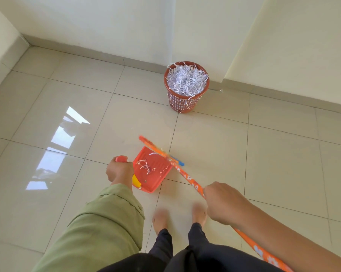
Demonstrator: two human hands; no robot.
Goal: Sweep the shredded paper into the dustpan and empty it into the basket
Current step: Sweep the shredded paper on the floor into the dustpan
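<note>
My left hand (119,170) grips the handle of an orange-red dustpan (155,180), which holds a few white paper shreds (145,166). My right hand (222,203) grips the orange flowered broom stick (187,176); the blurred broom head (155,149) lies across the pan's far edge. A red mesh basket (182,104) heaped with shredded paper (187,80) stands ahead by the wall, well beyond the pan.
Glossy beige floor tiles (263,154) spread all around, with a window's reflection at left. Cream walls and a wall corner rise behind the basket. My bare feet (160,218) stand just behind the dustpan. A thin stray shred (221,90) lies right of the basket.
</note>
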